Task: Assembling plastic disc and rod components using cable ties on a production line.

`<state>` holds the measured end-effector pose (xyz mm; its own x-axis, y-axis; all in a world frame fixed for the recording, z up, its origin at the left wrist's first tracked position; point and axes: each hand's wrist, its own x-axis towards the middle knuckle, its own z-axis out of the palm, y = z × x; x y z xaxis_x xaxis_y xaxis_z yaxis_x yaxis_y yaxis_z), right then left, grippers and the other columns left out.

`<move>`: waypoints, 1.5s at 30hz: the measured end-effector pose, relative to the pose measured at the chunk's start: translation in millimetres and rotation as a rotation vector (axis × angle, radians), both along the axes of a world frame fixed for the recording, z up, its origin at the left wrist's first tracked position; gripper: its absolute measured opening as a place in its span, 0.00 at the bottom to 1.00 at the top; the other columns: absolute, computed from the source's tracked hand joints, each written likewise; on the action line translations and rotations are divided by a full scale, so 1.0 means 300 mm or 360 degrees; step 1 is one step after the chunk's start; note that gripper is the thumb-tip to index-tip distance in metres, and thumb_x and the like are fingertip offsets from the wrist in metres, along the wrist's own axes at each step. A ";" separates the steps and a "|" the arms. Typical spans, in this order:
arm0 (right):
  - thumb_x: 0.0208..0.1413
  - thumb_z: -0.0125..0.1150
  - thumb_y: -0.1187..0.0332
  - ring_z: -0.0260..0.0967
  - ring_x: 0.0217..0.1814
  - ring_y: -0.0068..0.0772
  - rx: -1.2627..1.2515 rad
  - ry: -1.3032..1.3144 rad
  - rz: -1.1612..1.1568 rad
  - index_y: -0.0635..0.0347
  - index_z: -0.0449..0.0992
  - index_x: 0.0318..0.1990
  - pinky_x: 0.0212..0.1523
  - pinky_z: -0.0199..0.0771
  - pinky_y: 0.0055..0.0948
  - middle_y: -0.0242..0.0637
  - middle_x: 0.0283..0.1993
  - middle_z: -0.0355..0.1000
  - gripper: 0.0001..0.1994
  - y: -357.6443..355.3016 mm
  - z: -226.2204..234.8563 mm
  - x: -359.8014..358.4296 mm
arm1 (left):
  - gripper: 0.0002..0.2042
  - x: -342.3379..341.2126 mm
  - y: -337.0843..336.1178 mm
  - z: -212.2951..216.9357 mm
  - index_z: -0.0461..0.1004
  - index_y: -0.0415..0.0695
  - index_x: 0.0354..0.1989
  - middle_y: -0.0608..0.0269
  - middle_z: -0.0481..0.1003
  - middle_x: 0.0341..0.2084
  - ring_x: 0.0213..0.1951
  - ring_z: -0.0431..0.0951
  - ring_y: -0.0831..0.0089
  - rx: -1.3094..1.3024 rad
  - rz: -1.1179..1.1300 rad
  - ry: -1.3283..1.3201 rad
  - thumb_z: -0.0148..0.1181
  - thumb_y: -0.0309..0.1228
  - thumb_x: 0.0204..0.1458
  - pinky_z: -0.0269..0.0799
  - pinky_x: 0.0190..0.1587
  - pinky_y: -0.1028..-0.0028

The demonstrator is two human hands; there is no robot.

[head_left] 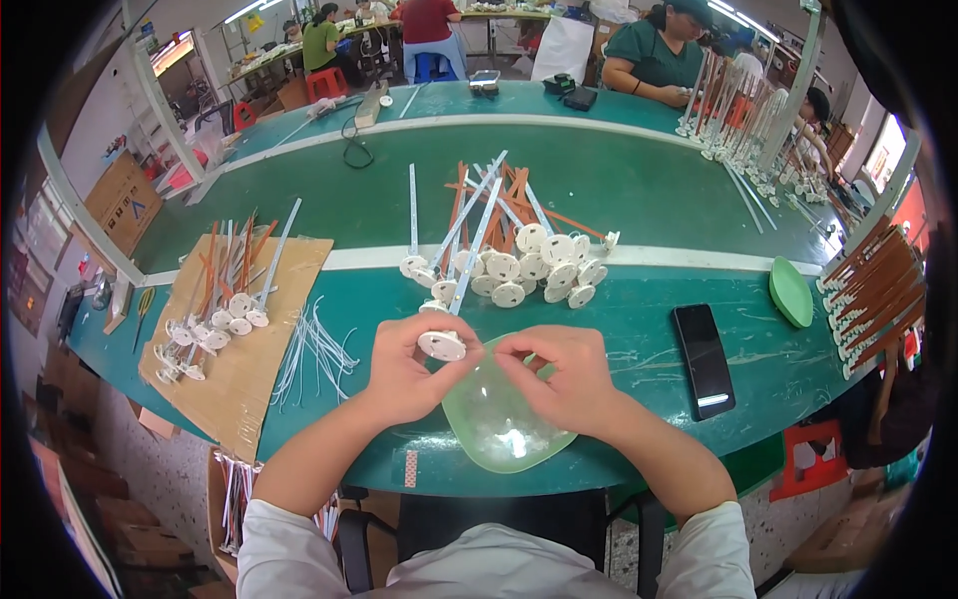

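Note:
My left hand [399,374] is closed around a part with a white round disc [441,345] facing up; a pale flat strip [469,262] rises behind it and seems to belong to it. My right hand [567,374] is pinched close by, its fingertips almost meeting the left ones. Whatever lies between those right fingertips is too small to make out. Below both hands stands a light green bowl [465,439] with small clear pieces in it. Just beyond, several similar white discs [532,266] with brown and pale strips lie in a heap.
Left, more disc parts [222,319] lie on a cardboard sheet [244,399], beside thin white strands [311,354]. A black phone [704,361] and a green dish [790,292] lie to the right, near stacked brown strips [873,295]. A co-worker [654,55] sits across the table.

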<state>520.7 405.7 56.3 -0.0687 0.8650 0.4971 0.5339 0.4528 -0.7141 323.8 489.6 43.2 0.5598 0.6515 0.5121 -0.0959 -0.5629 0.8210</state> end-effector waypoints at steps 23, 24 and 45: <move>0.44 0.66 0.85 0.75 0.25 0.39 0.0860 -0.0241 -0.0212 0.65 0.77 0.32 0.25 0.73 0.29 0.42 0.29 0.77 0.08 0.007 -0.014 -0.014 | 0.25 0.033 -0.033 -0.028 0.56 0.32 0.70 0.43 0.74 0.58 0.57 0.77 0.56 0.0016 -0.0199 -0.0145 0.44 0.31 0.67 0.71 0.58 0.64; 0.44 0.66 0.85 0.75 0.25 0.39 0.0859 -0.0241 -0.0222 0.65 0.77 0.32 0.25 0.73 0.29 0.42 0.29 0.77 0.08 0.006 -0.014 -0.017 | 0.25 0.030 -0.033 -0.030 0.56 0.31 0.70 0.43 0.75 0.57 0.57 0.78 0.56 0.0034 -0.0203 -0.0065 0.41 0.33 0.69 0.71 0.58 0.65; 0.44 0.66 0.84 0.74 0.24 0.38 0.0937 -0.0290 -0.0190 0.68 0.77 0.35 0.24 0.74 0.29 0.42 0.32 0.78 0.09 0.007 -0.039 -0.025 | 0.23 0.026 -0.036 -0.069 0.69 0.34 0.63 0.47 0.76 0.56 0.52 0.79 0.69 -0.0455 -0.0281 -0.0219 0.57 0.14 0.57 0.74 0.56 0.71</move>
